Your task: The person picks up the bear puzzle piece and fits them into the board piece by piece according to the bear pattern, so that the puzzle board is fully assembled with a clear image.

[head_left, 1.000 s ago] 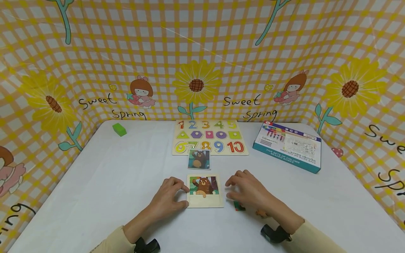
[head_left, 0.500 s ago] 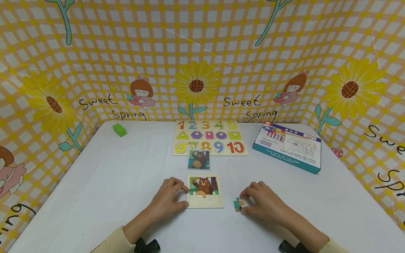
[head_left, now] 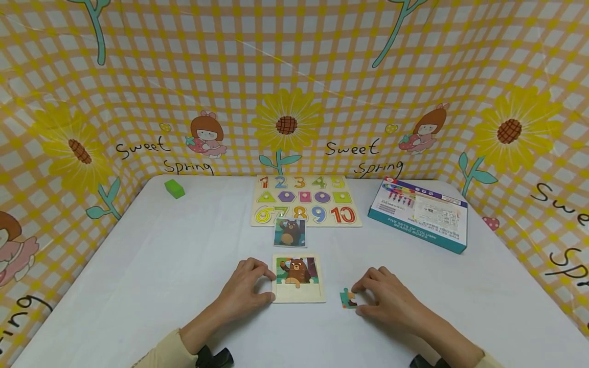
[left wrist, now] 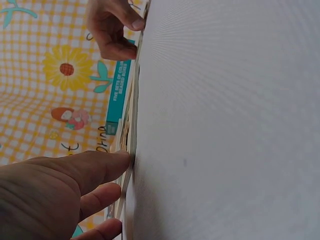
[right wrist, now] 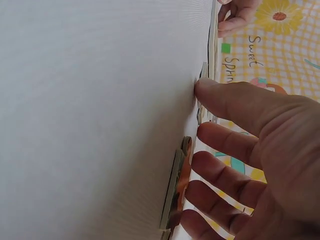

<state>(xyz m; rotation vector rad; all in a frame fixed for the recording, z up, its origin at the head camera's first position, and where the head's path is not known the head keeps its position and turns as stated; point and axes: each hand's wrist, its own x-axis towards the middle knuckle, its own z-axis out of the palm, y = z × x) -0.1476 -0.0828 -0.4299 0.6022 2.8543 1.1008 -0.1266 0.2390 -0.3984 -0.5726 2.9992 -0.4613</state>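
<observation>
My left hand (head_left: 246,286) lies at the left side of the square puzzle board (head_left: 299,293), its thumb and a finger touching the board's edge. Bear-picture pieces fill the board's upper part; its lower strip is bare wood. To the right, a teal and orange puzzle piece (head_left: 347,299) lies flat on the table. My right hand (head_left: 391,299) hovers low at that piece's right edge, thumb and index fingertip apart beside it. In the right wrist view, another loose puzzle piece (right wrist: 176,192) lies below the fingers; the hand hides it in the head view.
Behind the board lies a bear picture card (head_left: 290,233), overlapping a wooden number board (head_left: 356,210). A teal box (head_left: 418,214) sits at the back right, a green block (head_left: 174,189) at the back left. Checked cloth (head_left: 294,61) walls in the white table.
My right hand has moved from beside the board to the right and nearer, stopping at the teal piece, which is now uncovered. My left hand and the board have stayed put.
</observation>
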